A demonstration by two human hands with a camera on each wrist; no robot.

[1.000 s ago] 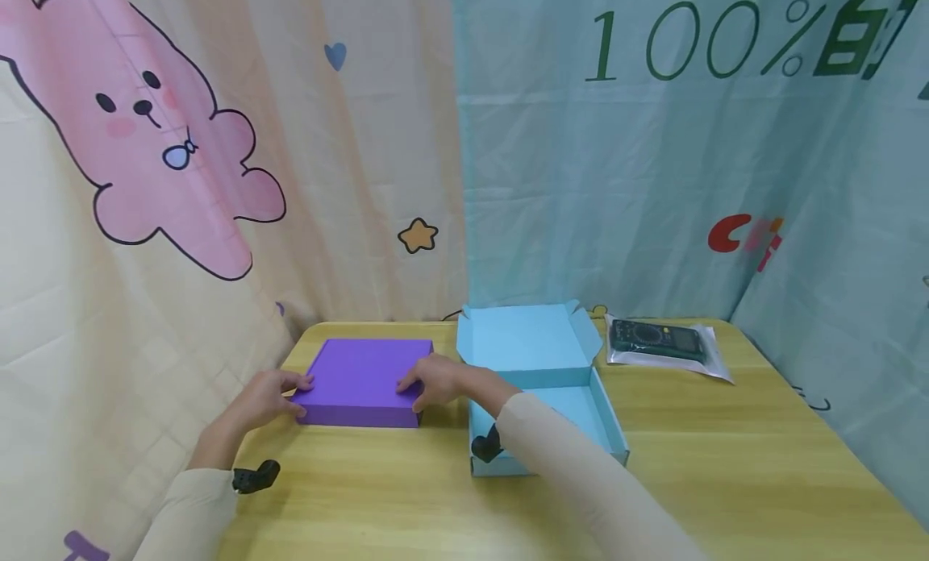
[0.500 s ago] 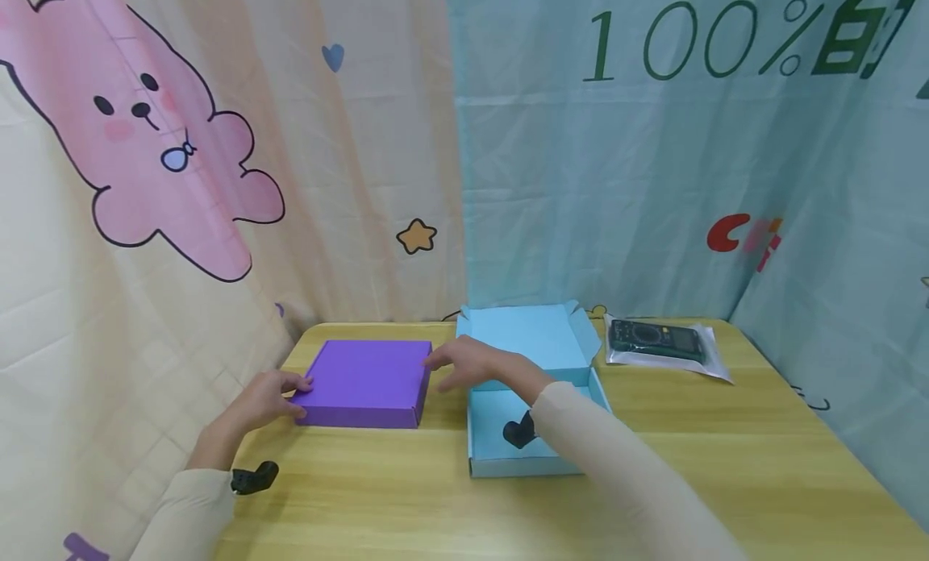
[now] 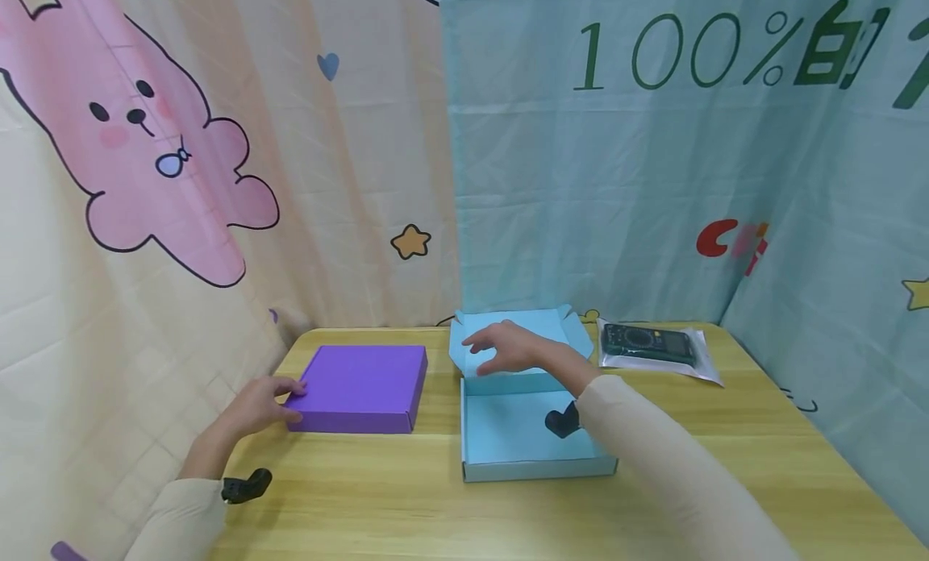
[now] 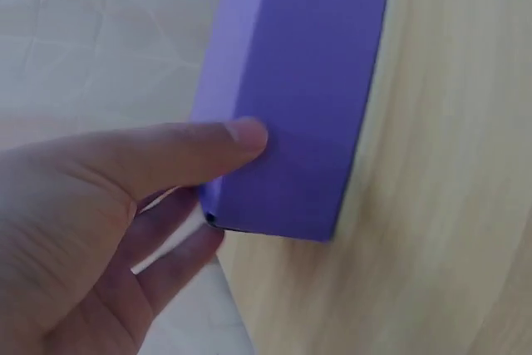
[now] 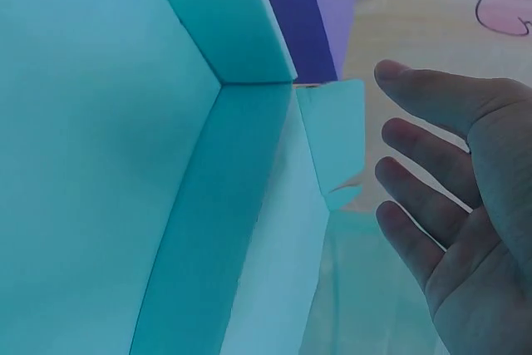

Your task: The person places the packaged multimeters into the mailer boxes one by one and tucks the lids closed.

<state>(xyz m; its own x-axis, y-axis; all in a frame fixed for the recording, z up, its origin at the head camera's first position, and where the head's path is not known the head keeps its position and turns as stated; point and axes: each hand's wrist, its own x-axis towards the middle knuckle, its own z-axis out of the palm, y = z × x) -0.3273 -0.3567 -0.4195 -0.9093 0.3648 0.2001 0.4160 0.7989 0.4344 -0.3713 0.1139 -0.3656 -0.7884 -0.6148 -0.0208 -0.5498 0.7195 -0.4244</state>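
A closed purple box (image 3: 357, 388) lies flat on the left part of the table. My left hand (image 3: 256, 408) grips its near left corner. In the left wrist view the thumb (image 4: 247, 137) presses on one narrow side while the other fingers go round the corner, partly hidden. Right of it stands a light-blue cardboard box (image 3: 537, 470) with its lid (image 3: 540, 326) folded back and nothing seen inside. My right hand (image 3: 511, 347) hovers over that lid, fingers spread and loosely bent, holding nothing; the right wrist view shows a gap between the hand (image 5: 490, 214) and the box.
A dark multimeter (image 3: 648, 343) in a clear plastic bag lies at the back right of the wooden table (image 3: 697, 440). Printed curtains (image 3: 581, 206) hang close behind the table and along both sides.
My right hand has let go of the purple box's right side and moved right, over the light-blue lid. The left hand has kept its grip on the purple box.
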